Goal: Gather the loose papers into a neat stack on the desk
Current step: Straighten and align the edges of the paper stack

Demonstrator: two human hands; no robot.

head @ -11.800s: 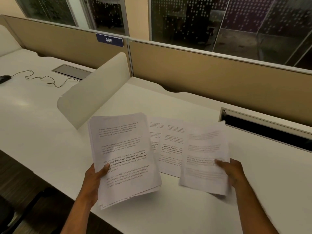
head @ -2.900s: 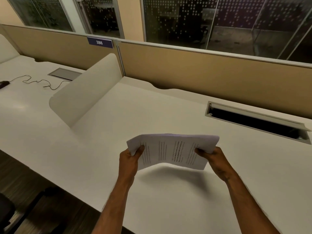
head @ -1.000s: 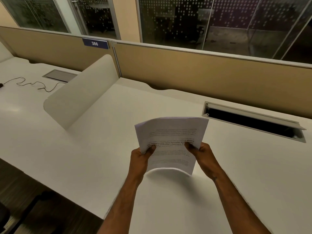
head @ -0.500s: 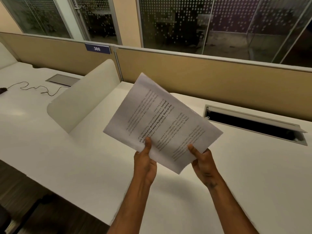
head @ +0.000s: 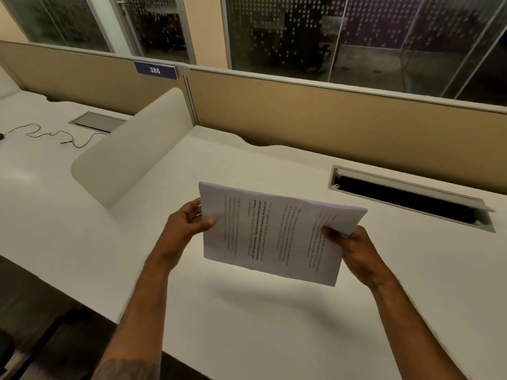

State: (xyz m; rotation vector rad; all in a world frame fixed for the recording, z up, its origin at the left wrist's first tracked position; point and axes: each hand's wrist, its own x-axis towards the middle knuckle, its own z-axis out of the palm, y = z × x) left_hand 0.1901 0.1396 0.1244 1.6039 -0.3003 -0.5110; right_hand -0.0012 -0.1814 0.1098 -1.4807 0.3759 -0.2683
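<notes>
One stack of white printed paper sheets (head: 270, 237), its sheets too many to count, is held above the white table (head: 274, 325). The left hand (head: 189, 223) and right hand (head: 348, 245) each pinch a short edge, fingers closed on it.

1. Open-plan office, cubicle row.
2. White desk (head: 247, 325) backed by tan partition panel (head: 329, 116) along far edge.
3. Seat number plate (head: 155, 70) reading "386" on partition.
4. Curved white divider (head: 131, 152) separating neighbouring workstation.
5. Cable slot (head: 408, 198) near far right corner.
6. Glass-walled rooms (head: 301, 31) beyond.
</notes>
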